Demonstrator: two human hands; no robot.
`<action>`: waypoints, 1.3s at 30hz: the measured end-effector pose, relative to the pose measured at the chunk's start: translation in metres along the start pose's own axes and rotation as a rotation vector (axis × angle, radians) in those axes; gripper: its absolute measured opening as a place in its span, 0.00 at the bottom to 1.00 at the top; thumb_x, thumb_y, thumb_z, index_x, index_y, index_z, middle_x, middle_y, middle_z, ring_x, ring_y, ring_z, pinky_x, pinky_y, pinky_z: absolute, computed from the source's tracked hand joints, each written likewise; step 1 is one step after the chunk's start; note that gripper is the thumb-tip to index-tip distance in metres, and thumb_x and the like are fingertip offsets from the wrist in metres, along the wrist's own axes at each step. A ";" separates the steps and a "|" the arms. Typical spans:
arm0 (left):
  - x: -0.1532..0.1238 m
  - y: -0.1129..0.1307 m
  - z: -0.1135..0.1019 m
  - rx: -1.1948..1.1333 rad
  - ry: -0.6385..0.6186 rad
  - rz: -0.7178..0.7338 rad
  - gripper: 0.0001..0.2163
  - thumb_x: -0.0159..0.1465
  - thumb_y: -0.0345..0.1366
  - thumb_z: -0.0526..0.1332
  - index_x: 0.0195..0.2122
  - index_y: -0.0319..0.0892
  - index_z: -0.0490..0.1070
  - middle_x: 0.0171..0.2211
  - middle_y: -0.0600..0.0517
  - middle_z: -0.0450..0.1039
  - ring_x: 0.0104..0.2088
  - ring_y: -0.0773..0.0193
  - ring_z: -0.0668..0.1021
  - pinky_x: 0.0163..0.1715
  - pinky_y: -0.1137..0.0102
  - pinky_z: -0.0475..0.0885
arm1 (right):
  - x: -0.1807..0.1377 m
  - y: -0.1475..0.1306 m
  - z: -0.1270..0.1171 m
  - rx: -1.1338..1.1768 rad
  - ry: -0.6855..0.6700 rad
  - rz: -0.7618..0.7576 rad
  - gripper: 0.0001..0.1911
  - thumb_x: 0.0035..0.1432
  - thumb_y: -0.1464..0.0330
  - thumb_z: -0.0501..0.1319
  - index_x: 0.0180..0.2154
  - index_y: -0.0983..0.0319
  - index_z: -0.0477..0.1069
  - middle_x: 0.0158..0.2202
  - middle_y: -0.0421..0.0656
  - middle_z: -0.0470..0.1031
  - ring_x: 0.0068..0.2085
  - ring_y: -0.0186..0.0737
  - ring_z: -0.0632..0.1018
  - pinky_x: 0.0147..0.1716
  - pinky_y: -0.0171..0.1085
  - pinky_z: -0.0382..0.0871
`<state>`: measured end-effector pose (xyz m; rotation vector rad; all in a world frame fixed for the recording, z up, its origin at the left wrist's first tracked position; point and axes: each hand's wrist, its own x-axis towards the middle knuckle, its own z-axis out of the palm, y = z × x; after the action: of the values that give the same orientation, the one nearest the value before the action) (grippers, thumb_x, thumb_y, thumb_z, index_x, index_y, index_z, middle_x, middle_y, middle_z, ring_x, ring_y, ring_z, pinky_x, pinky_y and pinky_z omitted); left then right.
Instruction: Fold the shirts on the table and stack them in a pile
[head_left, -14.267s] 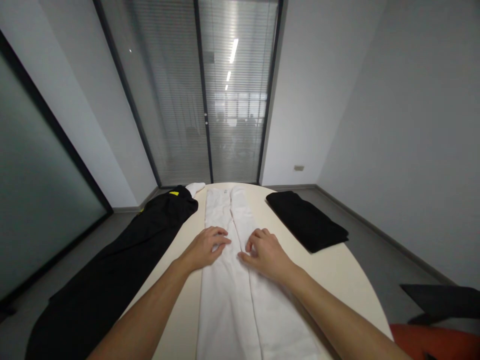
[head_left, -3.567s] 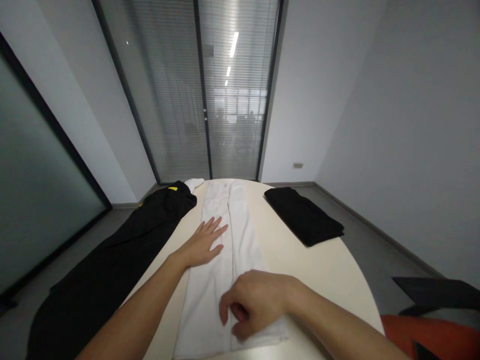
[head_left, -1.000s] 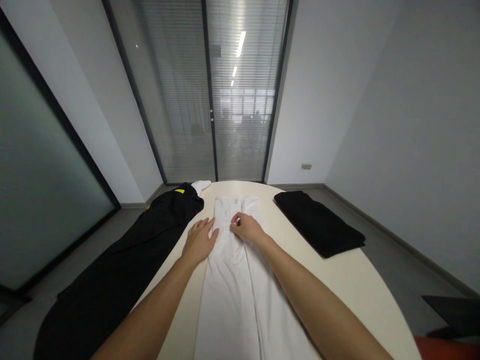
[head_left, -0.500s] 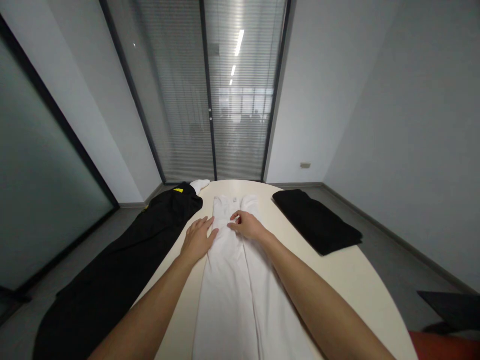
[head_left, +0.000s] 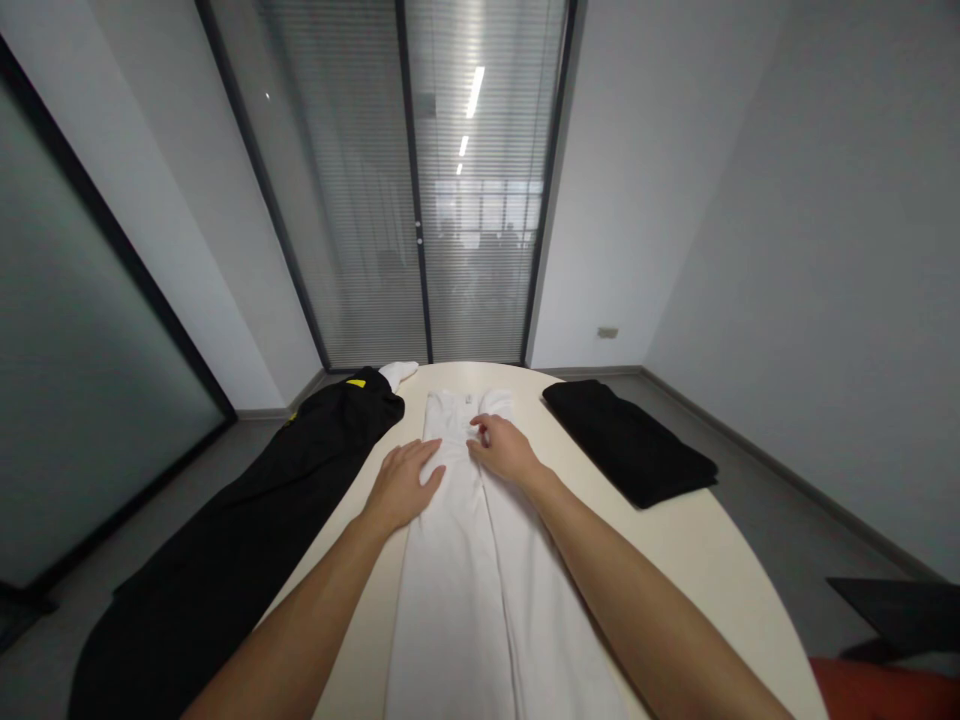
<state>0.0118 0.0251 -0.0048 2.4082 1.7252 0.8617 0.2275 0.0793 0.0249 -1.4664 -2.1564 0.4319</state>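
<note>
A pair of white trousers [head_left: 457, 600] lies lengthwise along the table, its waistband and small inner label at the far end. My left hand [head_left: 405, 482] rests open over the left edge of the trousers, just below the waistband, fingers stretched across the cloth. On the right side of the upper part is my right hand [head_left: 502, 446], its fingers bent and the thumb apart from the forefinger. I see no cloth gripped between them. The lower ends of the legs run out of view at the bottom.
A folded black garment [head_left: 626, 440] lies to the right on the pale rounded table [head_left: 675, 570]. Along the left edge is a long black garment [head_left: 247, 540] with a yellow patch, and white cloth [head_left: 399, 374] beyond it. A red seat [head_left: 885, 690] stands at lower right.
My left hand has slid slightly right, further onto the trousers. My right hand has shifted a little right and its forefinger has lifted away from the thumb. The trousers lie nearly unchanged.
</note>
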 end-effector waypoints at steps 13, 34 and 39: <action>-0.005 0.008 -0.007 0.061 -0.098 0.136 0.21 0.65 0.42 0.60 0.59 0.49 0.70 0.64 0.48 0.65 0.66 0.50 0.64 0.65 0.47 0.55 | -0.016 -0.016 0.002 -0.223 -0.345 0.058 0.38 0.68 0.48 0.38 0.71 0.59 0.44 0.73 0.45 0.42 0.71 0.61 0.47 0.64 0.59 0.42; -0.009 0.052 -0.032 -0.072 -0.383 0.472 0.21 0.58 0.38 0.64 0.54 0.52 0.74 0.60 0.49 0.69 0.63 0.49 0.66 0.64 0.51 0.57 | 0.010 0.059 -0.008 -0.175 0.081 0.158 0.24 0.60 0.56 0.59 0.55 0.57 0.72 0.60 0.48 0.70 0.60 0.55 0.68 0.57 0.51 0.60; -0.017 0.058 -0.025 -0.009 -0.443 0.469 0.34 0.57 0.37 0.63 0.66 0.55 0.59 0.70 0.49 0.52 0.70 0.41 0.52 0.65 0.40 0.49 | 0.012 0.061 -0.005 -0.163 0.078 0.181 0.25 0.59 0.55 0.60 0.55 0.57 0.71 0.58 0.48 0.71 0.58 0.55 0.68 0.56 0.51 0.60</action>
<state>0.0457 -0.0179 0.0301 2.7674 1.0209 0.3097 0.2744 0.1131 0.0002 -1.7473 -2.0461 0.2606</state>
